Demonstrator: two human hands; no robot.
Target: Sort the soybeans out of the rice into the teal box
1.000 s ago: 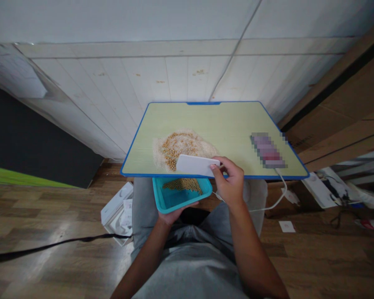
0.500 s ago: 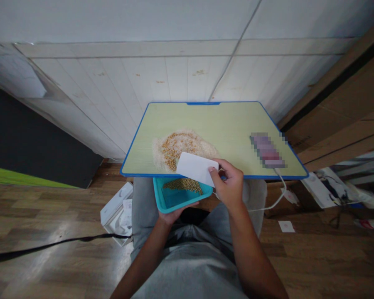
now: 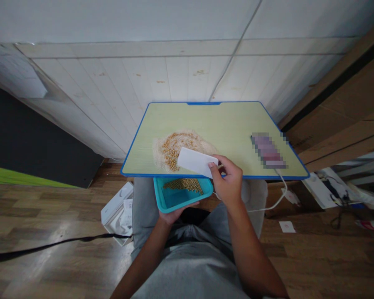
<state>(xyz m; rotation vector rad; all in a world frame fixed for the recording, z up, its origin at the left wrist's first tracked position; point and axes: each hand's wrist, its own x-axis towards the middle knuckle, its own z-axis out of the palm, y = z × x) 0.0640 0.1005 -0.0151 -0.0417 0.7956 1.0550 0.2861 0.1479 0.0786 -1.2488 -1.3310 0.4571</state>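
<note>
White card (image 3: pixel 197 161) has slid onto the pile; right hand (image 3: pixel 227 182) pinches it, left hand (image 3: pixel 174 212) grips tray (image 3: pixel 165 199).

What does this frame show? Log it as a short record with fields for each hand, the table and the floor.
left hand: holds a teal tray from below, just under the table's near edge
tray contents: yellow beans heaped at its far side
right hand: grips a white card by one end, its far end over the pile
table: green top, blue rim; bears a pile of rice mixed with beans and a blurred flat item with a white cable
floor: wood; white box, black cable, papers
</note>
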